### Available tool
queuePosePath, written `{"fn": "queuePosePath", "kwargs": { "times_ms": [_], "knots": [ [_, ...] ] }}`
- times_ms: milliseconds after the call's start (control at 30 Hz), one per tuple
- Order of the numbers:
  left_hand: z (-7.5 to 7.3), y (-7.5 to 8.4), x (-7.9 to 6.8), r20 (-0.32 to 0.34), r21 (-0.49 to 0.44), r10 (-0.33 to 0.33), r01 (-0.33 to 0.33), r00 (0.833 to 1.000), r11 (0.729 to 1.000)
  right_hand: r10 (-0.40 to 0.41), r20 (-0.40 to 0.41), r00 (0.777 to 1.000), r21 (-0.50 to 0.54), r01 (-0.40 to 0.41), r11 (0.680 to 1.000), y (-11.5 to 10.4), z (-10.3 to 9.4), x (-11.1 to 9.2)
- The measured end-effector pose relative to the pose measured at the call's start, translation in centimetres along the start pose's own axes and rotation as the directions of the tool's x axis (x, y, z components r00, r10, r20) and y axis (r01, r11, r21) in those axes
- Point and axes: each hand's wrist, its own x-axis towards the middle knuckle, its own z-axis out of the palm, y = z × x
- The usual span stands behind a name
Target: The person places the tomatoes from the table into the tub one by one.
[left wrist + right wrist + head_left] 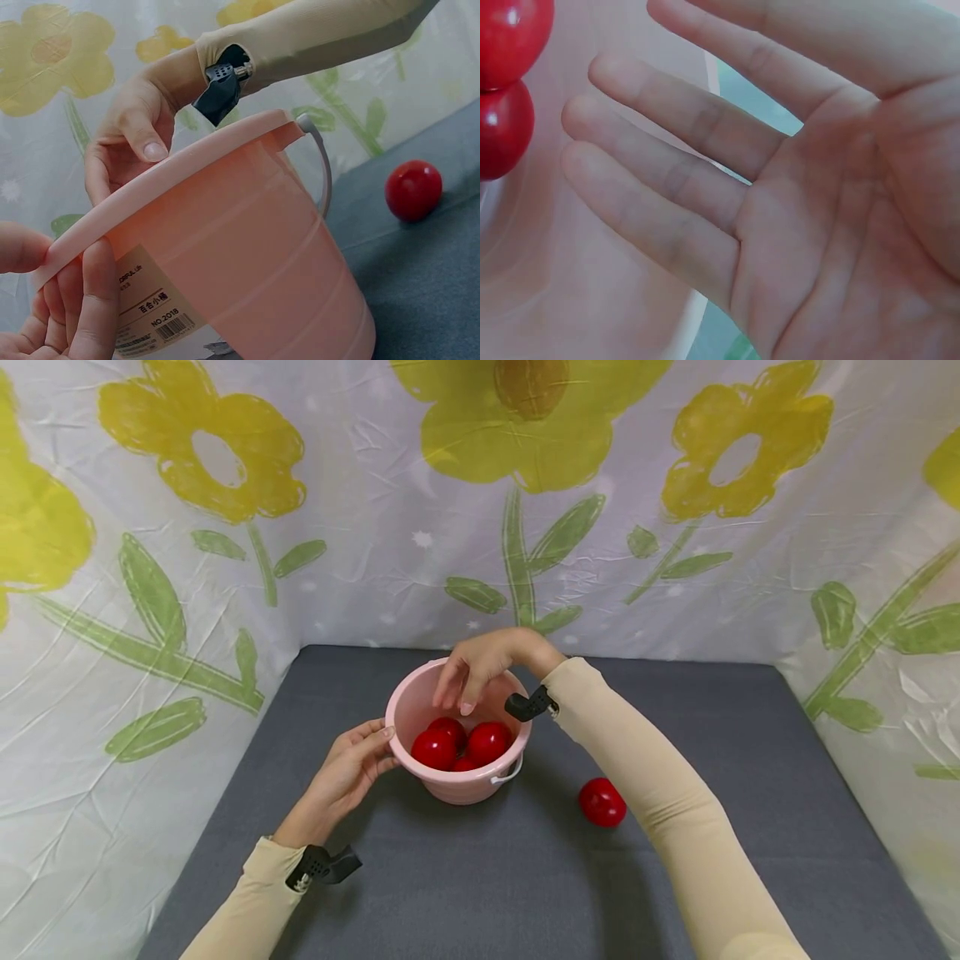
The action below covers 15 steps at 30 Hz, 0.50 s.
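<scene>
A pink bucket point(459, 789) stands upright on the dark cloth. My left hand point(348, 777) pinches its rim on the left side, thumb over the edge and fingers against the outer wall, as the left wrist view shows. Inside the bucket lie several glossy red round fruits point(490, 742); their exact kind is unclear. My right hand point(483, 668) hangs over the bucket's far side with fingers pointing down into it. In the right wrist view its palm point(810, 225) holds nothing, and the fingers are extended and apart from the fruits point(502, 131).
Another red fruit point(602, 802) lies on the dark grey cloth point(480, 893), right of the bucket and near my right forearm. The bucket's pale handle point(508, 772) hangs down at its front right. A flower-printed curtain point(360, 527) encloses the back and sides.
</scene>
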Motion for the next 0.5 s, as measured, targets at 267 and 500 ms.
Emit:
{"fn": "queuePosePath", "kwargs": {
  "times_ms": [267, 500],
  "knots": [
    [0.0, 0.0, 0.0, -0.004, 0.002, -0.003, 0.003, 1.000, 1.000, -0.053, 0.001, 0.999, -0.027, 0.053, 0.998, 0.2, 0.0, -0.1],
    [0.0, 0.0, -0.1, -0.010, 0.004, -0.004, 0.004, 1.000, 1.000, -0.137, -0.034, 0.990, -0.020, 0.136, 0.991, 0.4, 0.0, -1.2]
  ]
}}
